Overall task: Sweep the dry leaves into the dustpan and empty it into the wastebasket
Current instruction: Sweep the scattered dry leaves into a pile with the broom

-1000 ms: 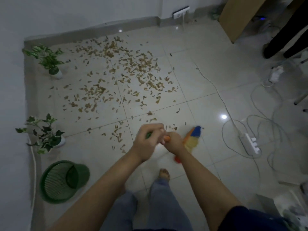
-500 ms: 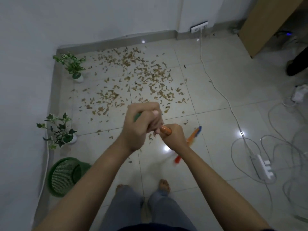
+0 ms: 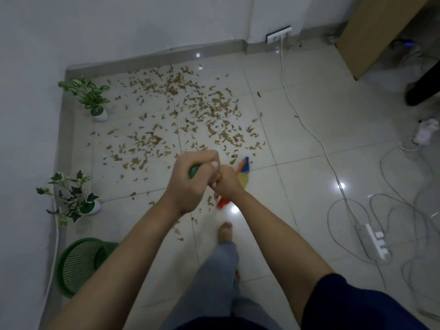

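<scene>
Dry brown leaves [image 3: 190,115] lie scattered over the pale floor tiles from the far wall to my feet. I hold a broom with both hands. My left hand [image 3: 188,184] is shut over the green top of the handle. Just below and touching it, my right hand [image 3: 227,184] grips the orange shaft. The blue, yellow and red bristle head [image 3: 244,176] rests on the floor at the near right edge of the leaves. A green mesh wastebasket [image 3: 76,265] stands at the lower left by the wall, with a darker green piece against it that I cannot identify.
Two small potted plants [image 3: 91,98] [image 3: 71,201] stand along the left wall. A white cable [image 3: 309,129] runs from a wall socket to a power strip [image 3: 372,241] among loops of wire on the right. A wooden cabinet [image 3: 371,32] and another person's dark leg [image 3: 421,91] are at the far right.
Both hands stay on the handle. The bristle head has turned from edge-on to fanned out and swung along the leaf edge; a few leaves now lie nearer my feet.
</scene>
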`<state>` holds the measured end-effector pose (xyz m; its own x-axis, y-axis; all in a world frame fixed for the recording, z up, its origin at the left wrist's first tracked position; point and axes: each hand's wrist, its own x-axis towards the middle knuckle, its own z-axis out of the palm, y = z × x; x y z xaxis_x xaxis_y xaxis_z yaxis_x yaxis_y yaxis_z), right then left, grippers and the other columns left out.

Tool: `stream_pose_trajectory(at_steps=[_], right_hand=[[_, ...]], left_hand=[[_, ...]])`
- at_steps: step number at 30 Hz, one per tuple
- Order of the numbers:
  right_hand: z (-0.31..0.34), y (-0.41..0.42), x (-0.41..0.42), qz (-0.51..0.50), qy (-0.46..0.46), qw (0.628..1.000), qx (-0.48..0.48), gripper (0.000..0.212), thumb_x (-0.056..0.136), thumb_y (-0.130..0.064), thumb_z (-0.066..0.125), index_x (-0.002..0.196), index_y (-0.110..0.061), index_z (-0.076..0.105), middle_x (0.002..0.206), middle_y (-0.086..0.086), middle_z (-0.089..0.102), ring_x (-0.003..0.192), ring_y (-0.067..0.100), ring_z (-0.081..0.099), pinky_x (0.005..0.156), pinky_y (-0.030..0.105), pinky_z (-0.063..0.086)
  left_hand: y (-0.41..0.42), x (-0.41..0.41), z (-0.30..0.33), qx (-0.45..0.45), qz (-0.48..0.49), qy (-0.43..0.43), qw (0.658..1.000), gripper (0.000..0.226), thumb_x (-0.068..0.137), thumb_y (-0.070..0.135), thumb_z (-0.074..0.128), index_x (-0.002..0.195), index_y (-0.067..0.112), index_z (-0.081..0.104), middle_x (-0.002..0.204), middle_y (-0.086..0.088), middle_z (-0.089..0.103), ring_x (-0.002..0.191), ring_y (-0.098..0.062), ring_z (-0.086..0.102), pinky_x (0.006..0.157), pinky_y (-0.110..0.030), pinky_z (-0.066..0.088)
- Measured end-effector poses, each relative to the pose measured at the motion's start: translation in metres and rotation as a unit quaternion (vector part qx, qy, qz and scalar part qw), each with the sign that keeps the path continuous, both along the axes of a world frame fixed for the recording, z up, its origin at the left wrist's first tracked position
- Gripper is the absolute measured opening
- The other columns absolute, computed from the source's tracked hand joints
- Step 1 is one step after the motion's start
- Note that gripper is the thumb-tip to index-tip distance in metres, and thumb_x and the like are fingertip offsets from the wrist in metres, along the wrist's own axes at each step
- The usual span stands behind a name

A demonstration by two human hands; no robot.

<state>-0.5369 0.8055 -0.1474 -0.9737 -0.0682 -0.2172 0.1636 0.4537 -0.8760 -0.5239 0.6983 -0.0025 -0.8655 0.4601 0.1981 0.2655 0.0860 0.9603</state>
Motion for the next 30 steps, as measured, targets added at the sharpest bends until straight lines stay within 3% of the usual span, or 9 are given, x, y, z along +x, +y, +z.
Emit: stream_pose_trajectory(at_steps=[2, 6, 8, 12, 16, 20, 24, 26, 30], right_hand=[[0.020, 0.001, -0.021, -0.002, 0.024, 1.000, 0.012, 0.041, 0.072, -0.022, 0.049, 0.042, -0.029, 0.021, 0.040, -0.008, 0.025, 0.040, 0.006, 0.024, 0.043, 0.019, 0.018], [0.022, 0.030, -0.042, -0.031, 0.007, 0.996, 0.086, 0.043, 0.084, -0.014, 0.057, 0.046, -0.017, 0.037, 0.045, 0.004, 0.040, 0.042, 0.012, 0.032, 0.043, 0.020, 0.024], [0.014, 0.053, -0.042, -0.057, -0.022, 0.993, 0.101, 0.039, 0.083, -0.013, 0.058, 0.048, -0.014, 0.041, 0.047, 0.006, 0.043, 0.045, 0.013, 0.036, 0.045, 0.023, 0.027], [-0.013, 0.089, -0.034, -0.070, -0.108, 0.986, 0.105, 0.045, 0.080, -0.008, 0.056, 0.043, -0.018, 0.032, 0.043, -0.001, 0.035, 0.042, 0.009, 0.029, 0.044, 0.018, 0.024], [-0.034, 0.078, -0.051, -0.061, -0.129, 0.986, 0.085, 0.036, 0.070, -0.024, 0.051, 0.050, 0.006, 0.049, 0.051, 0.021, 0.052, 0.049, 0.018, 0.042, 0.049, 0.030, 0.034], [-0.020, 0.029, -0.102, -0.017, -0.110, 0.993, 0.028, 0.029, 0.079, -0.008, 0.056, 0.057, 0.010, 0.051, 0.061, 0.034, 0.055, 0.055, 0.024, 0.047, 0.055, 0.045, 0.045], [0.017, 0.002, -0.145, 0.018, -0.042, 0.999, 0.012, 0.039, 0.070, -0.033, 0.047, 0.051, 0.001, 0.049, 0.049, 0.018, 0.048, 0.049, 0.019, 0.040, 0.046, 0.030, 0.030], [0.034, 0.005, -0.158, 0.036, -0.017, 0.999, 0.032, 0.036, 0.074, -0.024, 0.049, 0.050, 0.002, 0.049, 0.049, 0.020, 0.050, 0.047, 0.020, 0.040, 0.045, 0.028, 0.027], [0.045, 0.046, -0.174, 0.045, -0.001, 0.995, 0.086, 0.034, 0.079, -0.011, 0.060, 0.047, -0.005, 0.050, 0.046, 0.007, 0.047, 0.042, 0.011, 0.038, 0.044, 0.026, 0.029]], left_hand=[[-0.002, -0.026, 0.018, 0.051, 0.002, 0.011, 0.999, 0.029, 0.079, 0.016, 0.038, 0.051, 0.022, 0.040, 0.047, 0.017, 0.042, 0.043, -0.011, 0.039, 0.043, -0.031, 0.035], [0.013, -0.062, 0.031, 0.125, -0.016, -0.011, 0.992, 0.029, 0.079, 0.015, 0.037, 0.051, 0.019, 0.038, 0.046, 0.017, 0.041, 0.039, -0.015, 0.037, 0.045, -0.035, 0.039], [0.026, -0.072, 0.019, 0.122, -0.034, -0.043, 0.991, 0.029, 0.079, 0.016, 0.037, 0.050, 0.019, 0.039, 0.046, 0.014, 0.043, 0.042, -0.008, 0.041, 0.051, -0.031, 0.046], [0.048, -0.077, -0.020, 0.082, -0.066, -0.134, 0.985, 0.032, 0.077, 0.018, 0.039, 0.046, 0.011, 0.036, 0.046, -0.003, 0.037, 0.045, -0.013, 0.039, 0.047, -0.030, 0.039], [0.043, -0.082, -0.040, 0.060, -0.039, -0.161, 0.984, 0.032, 0.077, 0.020, 0.041, 0.047, 0.010, 0.038, 0.047, -0.006, 0.035, 0.047, -0.011, 0.037, 0.048, -0.026, 0.036], [0.016, -0.114, -0.026, 0.035, 0.023, -0.125, 0.991, 0.028, 0.077, 0.022, 0.040, 0.049, 0.024, 0.041, 0.047, 0.006, 0.039, 0.047, -0.006, 0.038, 0.048, -0.024, 0.035], [-0.004, -0.145, 0.012, 0.078, 0.043, -0.051, 0.995, 0.029, 0.077, 0.016, 0.039, 0.049, 0.021, 0.037, 0.046, 0.013, 0.038, 0.041, -0.010, 0.034, 0.043, -0.023, 0.034], [-0.003, -0.157, 0.031, 0.106, 0.050, -0.030, 0.993, 0.029, 0.077, 0.015, 0.038, 0.048, 0.015, 0.038, 0.045, 0.014, 0.036, 0.039, -0.015, 0.033, 0.043, -0.025, 0.034], [0.018, -0.174, 0.044, 0.136, 0.049, -0.011, 0.989, 0.028, 0.079, 0.016, 0.037, 0.051, 0.018, 0.036, 0.045, 0.012, 0.037, 0.040, -0.015, 0.037, 0.046, -0.034, 0.036]])
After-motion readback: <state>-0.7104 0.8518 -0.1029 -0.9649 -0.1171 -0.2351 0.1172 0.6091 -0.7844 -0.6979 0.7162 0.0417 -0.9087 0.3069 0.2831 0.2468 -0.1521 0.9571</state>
